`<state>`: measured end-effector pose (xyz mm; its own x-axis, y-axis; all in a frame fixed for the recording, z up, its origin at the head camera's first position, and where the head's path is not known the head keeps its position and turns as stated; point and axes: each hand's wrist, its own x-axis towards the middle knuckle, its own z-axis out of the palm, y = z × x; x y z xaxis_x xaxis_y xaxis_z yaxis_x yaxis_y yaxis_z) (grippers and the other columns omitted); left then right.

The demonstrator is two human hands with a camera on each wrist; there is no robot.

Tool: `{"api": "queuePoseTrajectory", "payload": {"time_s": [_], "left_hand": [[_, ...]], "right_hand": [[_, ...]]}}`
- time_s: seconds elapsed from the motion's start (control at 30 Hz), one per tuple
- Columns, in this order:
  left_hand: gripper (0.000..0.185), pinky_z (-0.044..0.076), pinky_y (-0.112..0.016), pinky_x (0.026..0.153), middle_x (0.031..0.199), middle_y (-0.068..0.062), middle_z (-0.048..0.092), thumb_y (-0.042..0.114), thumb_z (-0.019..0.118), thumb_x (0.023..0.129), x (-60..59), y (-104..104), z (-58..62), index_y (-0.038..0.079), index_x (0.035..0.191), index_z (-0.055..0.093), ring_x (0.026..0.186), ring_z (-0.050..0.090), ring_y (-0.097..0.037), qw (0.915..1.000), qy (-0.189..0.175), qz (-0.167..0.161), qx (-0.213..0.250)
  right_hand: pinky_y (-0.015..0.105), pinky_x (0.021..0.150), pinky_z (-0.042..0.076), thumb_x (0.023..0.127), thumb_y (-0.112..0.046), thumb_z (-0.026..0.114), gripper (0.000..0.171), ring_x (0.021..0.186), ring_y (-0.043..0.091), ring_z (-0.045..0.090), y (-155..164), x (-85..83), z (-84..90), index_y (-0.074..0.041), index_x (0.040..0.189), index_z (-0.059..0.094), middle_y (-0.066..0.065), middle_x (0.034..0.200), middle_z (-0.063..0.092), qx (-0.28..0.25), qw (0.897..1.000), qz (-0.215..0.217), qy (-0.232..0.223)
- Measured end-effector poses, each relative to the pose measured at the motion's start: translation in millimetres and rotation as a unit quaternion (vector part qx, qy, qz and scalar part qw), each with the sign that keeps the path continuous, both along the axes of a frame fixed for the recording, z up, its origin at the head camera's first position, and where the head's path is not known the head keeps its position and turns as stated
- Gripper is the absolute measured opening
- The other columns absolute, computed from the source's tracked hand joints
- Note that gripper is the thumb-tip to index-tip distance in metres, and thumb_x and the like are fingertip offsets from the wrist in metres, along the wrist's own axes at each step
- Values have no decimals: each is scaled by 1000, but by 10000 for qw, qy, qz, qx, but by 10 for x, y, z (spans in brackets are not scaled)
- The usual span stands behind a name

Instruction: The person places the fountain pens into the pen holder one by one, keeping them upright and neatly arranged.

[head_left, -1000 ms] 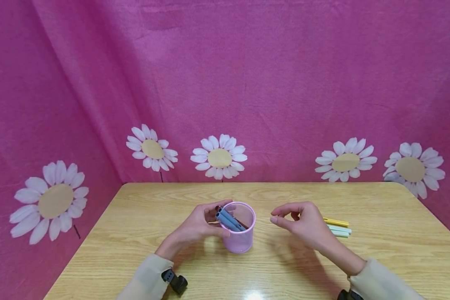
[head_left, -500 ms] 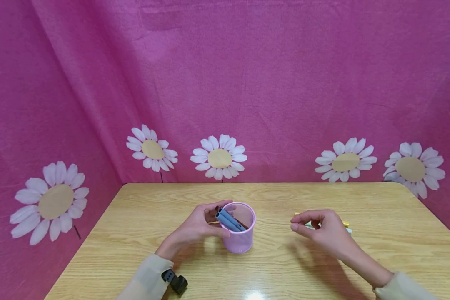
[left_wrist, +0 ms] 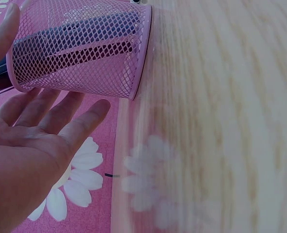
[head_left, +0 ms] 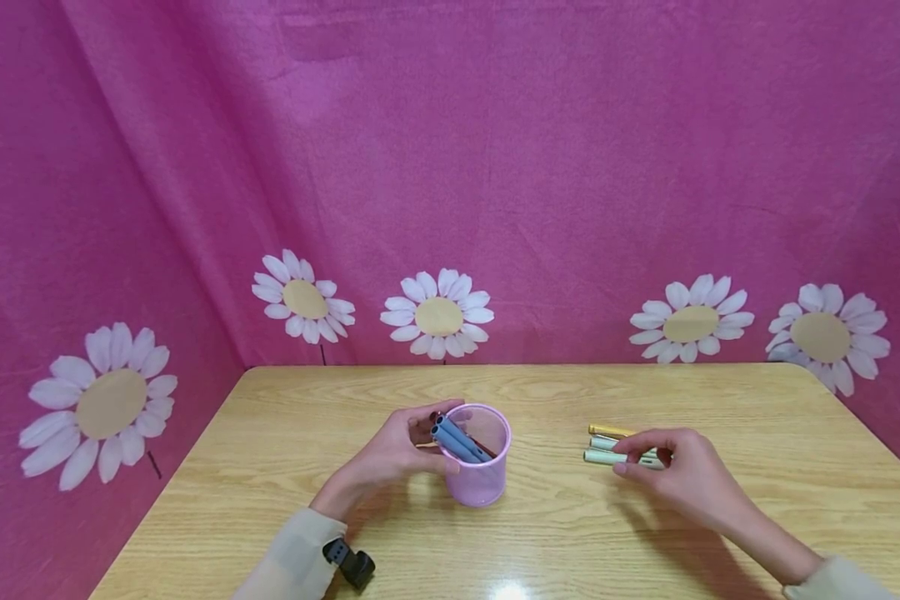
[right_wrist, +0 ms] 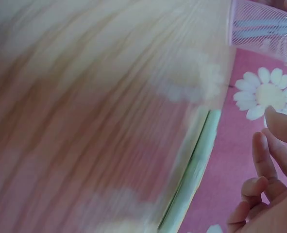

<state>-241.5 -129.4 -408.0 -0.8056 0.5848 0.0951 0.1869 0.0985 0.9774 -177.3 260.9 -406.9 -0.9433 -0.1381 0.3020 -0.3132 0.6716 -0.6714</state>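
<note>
Fingers [head_left: 630, 454] on slim pens [head_left: 603, 456], mesh cup [head_left: 478, 475]

The mesh cup [head_left: 479, 457] stands on the table [head_left: 540, 533], near its middle. Inside the cup, several pens [head_left: 457, 440] lean toward its left rim. The left hand [head_left: 397, 454] lies against the cup's left side. To the right of the cup, well apart from it, three markers [head_left: 606, 443] lie side by side on the table, with the right hand [head_left: 682, 479] resting at their right ends.
</note>
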Motion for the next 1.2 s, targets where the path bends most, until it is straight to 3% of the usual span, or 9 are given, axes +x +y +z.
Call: {"api": "queuePoseTrajectory", "payload": {"time_s": [0.2, 0.47, 0.87, 1.03, 1.2], "left_hand": [[81, 57, -39, 100, 143, -18, 62, 5, 87, 87, 1, -6, -15, 3, 157, 47, 118, 66, -29, 10000, 4, -7, 52], [81, 58, -39, 99, 143, -20, 61, 5, 87, 86, 2, -8, -11, 1, 157, 47, 117, 67, -29, 9999, 21, -57, 95], [82, 57, -39, 100, 143, -19, 62, 6, 88, 86, 4, 1, -7, 3, 157, 47, 117, 68, -29, 10000, 34, -40, 65], [82, 57, -40, 100, 143, -19, 62, 5, 87, 86, 1, -1, -8, 2, 158, 47, 118, 67, -29, 10000, 61, -45, 53], [82, 57, -40, 101, 143, -18, 62, 5, 87, 87, 0, -5, -12, 1, 158, 46, 118, 66, -28, 10000, 58, -37, 56]], "right_hand": [[25, 50, 34, 80, -12, 93, 21, 59, 6, 37, 175, -49, -106, -13, 99, 83, -13, 81, 65, 424, 9985, 181, 291], [29, 69, 46, 74, -16, 97, 31, 82, 11, 56, 339, -118, -166, -18, 102, 83, -15, 87, 64, 1167, 9918, 326, 416], [24, 59, 39, 76, -20, 96, 28, 71, 6, 47, 438, -243, -228, -16, 100, 83, -12, 81, 57, 1051, 9928, 547, 188], [24, 57, 37, 76, -16, 96, 24, 69, 4, 44, 428, -266, -255, -17, 97, 83, -11, 78, 52, 1070, 9921, 604, 236], [23, 56, 37, 77, -13, 94, 21, 67, 5, 43, 386, -266, -261, -16, 94, 82, -7, 76, 51, 866, 9939, 683, -9]]}}
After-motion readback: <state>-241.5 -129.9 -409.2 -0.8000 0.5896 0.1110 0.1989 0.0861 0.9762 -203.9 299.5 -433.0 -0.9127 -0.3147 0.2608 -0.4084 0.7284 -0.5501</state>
